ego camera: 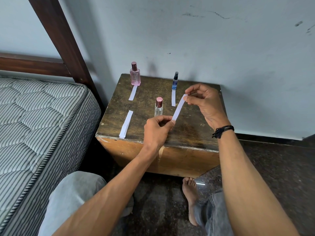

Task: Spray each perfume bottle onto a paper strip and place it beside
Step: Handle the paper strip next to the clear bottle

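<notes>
Now both hands (157,128) (202,101) pinch paper strip (179,107) ends.

- box (187,132) against the wall (213,48), mattress (42,116) to its left.
- at the box's far left: back-left bottle (135,75), with first strip (133,93) just before its base.
- at the far right: back-right bottle (175,81), with second strip (173,98) just before it.
- mid-top, nearer: middle bottle (158,108).
- by the near left edge: pile of strips (126,124).
- right of the middle bottle, above the box top: held strip (178,107), near end pinched in left hand (157,129), far end in right hand (203,99).
</notes>
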